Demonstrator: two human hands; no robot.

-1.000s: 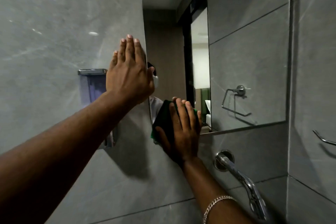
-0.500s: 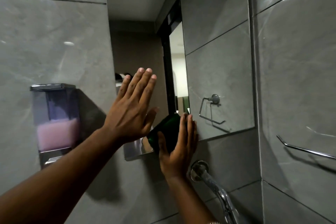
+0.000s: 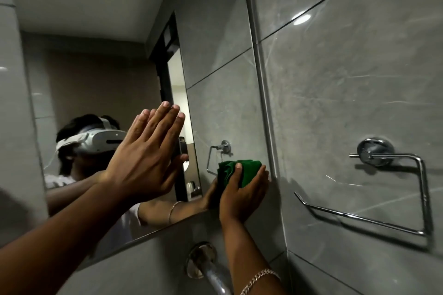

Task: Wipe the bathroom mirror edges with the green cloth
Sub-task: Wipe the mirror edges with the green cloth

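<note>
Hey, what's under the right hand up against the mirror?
A bunched green cloth sits under the right hand, pressed at the frameless wall mirror near its lower right corner. The glass beneath the cloth is covered.

Single head cam, wide-angle, close in on mirror (image 3: 115, 60) corner.

Worn on person's head; looks fwd and slightly up-right at lower-right part of glass, near enough that both forearms fill lower frame. Tilted, walls lean. Side wall w/ towel ring (image 3: 393, 189) takes right half. No 2nd view, so no overlap.
</note>
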